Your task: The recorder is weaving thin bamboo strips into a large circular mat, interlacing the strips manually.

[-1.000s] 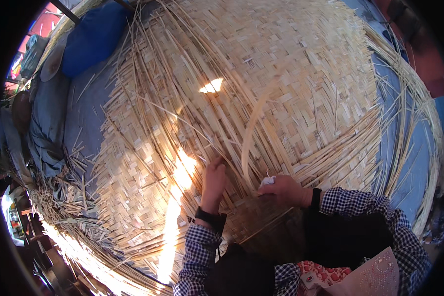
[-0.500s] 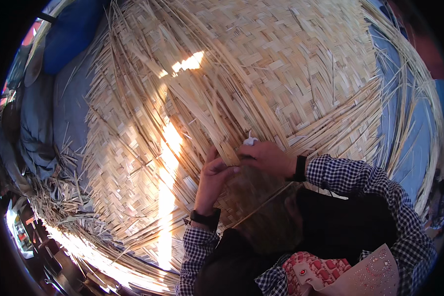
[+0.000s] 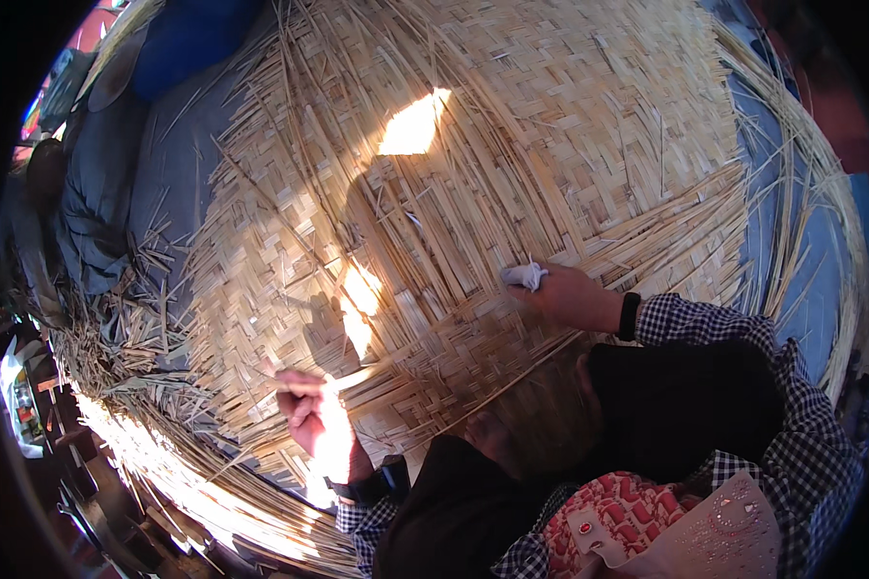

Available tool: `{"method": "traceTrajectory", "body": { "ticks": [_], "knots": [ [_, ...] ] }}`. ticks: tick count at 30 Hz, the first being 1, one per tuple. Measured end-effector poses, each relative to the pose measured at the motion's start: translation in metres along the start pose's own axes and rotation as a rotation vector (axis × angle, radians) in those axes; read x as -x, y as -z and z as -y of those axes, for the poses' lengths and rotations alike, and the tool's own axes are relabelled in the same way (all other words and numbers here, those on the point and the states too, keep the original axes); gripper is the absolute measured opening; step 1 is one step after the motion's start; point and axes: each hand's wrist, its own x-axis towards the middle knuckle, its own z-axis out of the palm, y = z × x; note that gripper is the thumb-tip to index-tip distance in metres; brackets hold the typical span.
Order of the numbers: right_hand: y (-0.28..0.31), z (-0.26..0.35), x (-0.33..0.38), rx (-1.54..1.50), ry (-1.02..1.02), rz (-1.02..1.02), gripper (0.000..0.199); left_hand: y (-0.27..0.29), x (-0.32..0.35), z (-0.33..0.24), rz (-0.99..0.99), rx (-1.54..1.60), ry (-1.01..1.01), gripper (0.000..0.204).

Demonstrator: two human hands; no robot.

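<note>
Head view: my left hand pinches one pale flat bamboo strip, tensioning it; my right hand, fingers closed, pins the large woven bamboo mat.

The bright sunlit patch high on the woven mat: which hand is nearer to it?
Right. The right hand rests on the woven mat below-right of the sunlit patch; the left hand sits far lower, near the mat's near edge.
</note>
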Motion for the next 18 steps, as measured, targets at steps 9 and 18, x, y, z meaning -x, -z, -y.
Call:
{"method": "traceTrajectory", "body": {
  "ticks": [9,18],
  "knots": [
    [-0.031,0.035,-0.067,0.417,0.529,0.442,0.016,0.04,-0.086,0.041,-0.259,-1.845,0.521,0.036],
    [-0.039,0.01,-0.012,-1.322,-0.76,-0.273,0.014,0.064,-0.111,0.085,-0.206,-1.755,0.079,0.027]
  ]
}}
